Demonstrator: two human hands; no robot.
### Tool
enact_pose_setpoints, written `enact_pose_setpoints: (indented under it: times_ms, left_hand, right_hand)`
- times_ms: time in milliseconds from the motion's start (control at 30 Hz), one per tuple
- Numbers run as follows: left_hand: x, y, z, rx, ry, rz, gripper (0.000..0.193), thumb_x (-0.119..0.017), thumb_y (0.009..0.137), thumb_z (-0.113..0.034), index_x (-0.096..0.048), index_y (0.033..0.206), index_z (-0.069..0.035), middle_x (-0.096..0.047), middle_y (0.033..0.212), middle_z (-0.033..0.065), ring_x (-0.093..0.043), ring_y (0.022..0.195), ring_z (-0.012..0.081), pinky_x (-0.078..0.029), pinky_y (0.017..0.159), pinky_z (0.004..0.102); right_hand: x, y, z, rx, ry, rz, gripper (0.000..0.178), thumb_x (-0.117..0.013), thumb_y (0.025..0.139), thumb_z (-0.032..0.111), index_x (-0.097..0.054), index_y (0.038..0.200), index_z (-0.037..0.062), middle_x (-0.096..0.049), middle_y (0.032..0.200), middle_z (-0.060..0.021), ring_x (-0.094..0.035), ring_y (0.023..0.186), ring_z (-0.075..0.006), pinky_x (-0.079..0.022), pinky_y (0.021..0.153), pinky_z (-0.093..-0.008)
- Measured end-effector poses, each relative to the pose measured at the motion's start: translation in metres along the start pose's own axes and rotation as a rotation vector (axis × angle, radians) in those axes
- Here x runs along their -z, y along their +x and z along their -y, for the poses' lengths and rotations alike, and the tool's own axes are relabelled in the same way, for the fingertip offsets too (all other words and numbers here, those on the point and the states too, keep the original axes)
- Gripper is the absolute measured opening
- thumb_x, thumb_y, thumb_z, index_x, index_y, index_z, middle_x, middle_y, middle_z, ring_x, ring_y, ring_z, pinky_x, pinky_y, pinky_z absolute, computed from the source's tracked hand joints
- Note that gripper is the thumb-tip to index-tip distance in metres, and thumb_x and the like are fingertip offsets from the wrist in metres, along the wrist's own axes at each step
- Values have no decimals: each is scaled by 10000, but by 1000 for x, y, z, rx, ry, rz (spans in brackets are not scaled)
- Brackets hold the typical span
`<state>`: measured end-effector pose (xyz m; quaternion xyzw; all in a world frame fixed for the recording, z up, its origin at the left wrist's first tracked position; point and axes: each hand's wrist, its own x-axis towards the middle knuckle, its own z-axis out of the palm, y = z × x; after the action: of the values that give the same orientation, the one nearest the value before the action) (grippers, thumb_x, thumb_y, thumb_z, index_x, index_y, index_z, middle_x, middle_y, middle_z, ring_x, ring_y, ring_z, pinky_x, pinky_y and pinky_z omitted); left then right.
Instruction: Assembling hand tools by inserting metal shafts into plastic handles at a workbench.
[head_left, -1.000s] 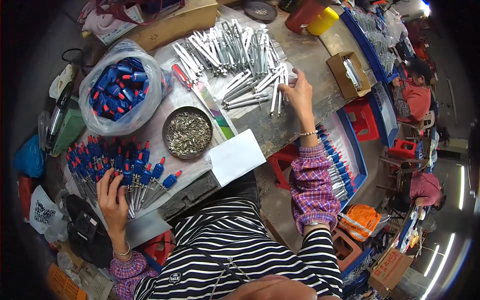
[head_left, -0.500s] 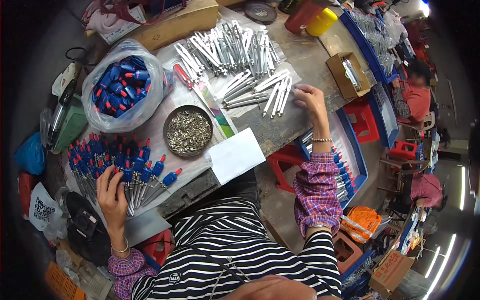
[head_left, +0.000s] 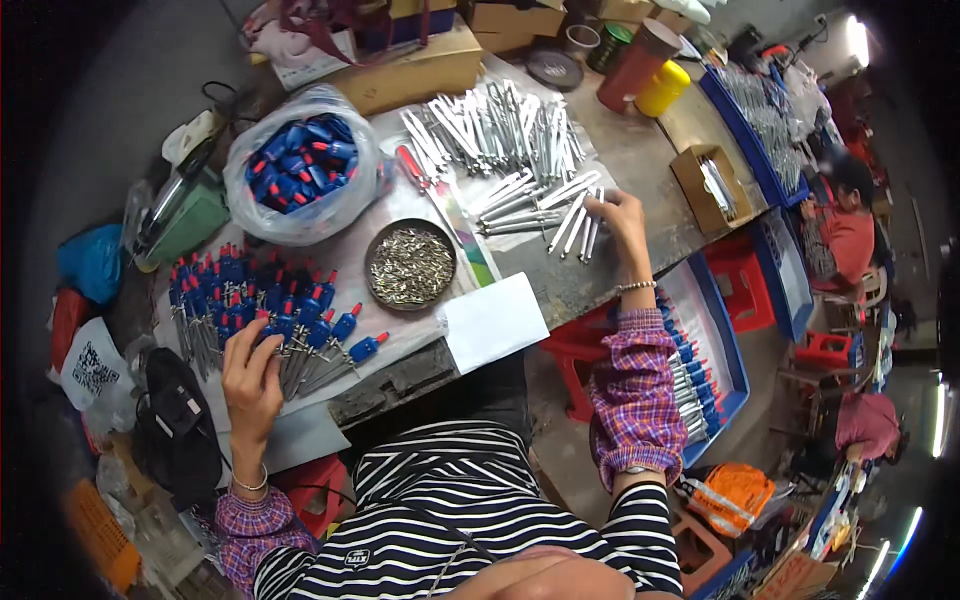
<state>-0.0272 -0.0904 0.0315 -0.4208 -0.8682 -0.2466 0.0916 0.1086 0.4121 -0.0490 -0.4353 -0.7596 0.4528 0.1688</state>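
My left hand (head_left: 252, 385) is at the near edge of a bunch of tools with blue bodies, red tips and metal shafts (head_left: 225, 290). Its fingers are bent but apart, with the fingertips close to the nearest tools; I see nothing held in it. On the right, my right hand (head_left: 622, 225) has its fingers closed at the end of a slim silvery metal piece (head_left: 573, 226), one of a few lying side by side. A larger heap of similar metal pieces (head_left: 500, 130) lies beyond. Between the hands stands a round dark dish of small metal pins (head_left: 411, 264).
A clear bag of blue parts (head_left: 300, 165) stands at the back left, beside a red-handled screwdriver (head_left: 412, 167). White paper (head_left: 492, 322) lies at the near edge. An open carton (head_left: 712, 188) and a blue tray of tools (head_left: 735, 385) are at the right. Other people work farther right.
The whole view has shifted, so the bench things sit farther right and lower. My right hand has come onto the end of the slim metal pieces. My left hand stays by the blue tools.
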Motion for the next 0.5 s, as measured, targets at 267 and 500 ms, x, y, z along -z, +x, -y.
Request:
enact_pose_setpoints:
  times_ms: [267, 500]
  left_hand:
    - [-1, -15, -3, -25, -87, 0, 275, -584, 698, 109, -616, 950, 5, -580, 1125, 148, -558, 985, 323, -452, 815, 378]
    - [-6, -31, -12, 36, -226, 46, 271, -589, 712, 111, -624, 956, -2, -583, 1130, 138, -583, 995, 295, -473, 816, 344]
  right_hand:
    - [3, -9, 8, -156, 461, -38, 179, -609, 768, 79, -591, 912, -26, -438, 597, 68, -368, 441, -16, -246, 350, -169]
    - [13, -11, 2, -34, 643, -197, 276, -605, 836, 109, -519, 1038, -59, -658, 976, -186, -672, 801, -226, -554, 629, -274]
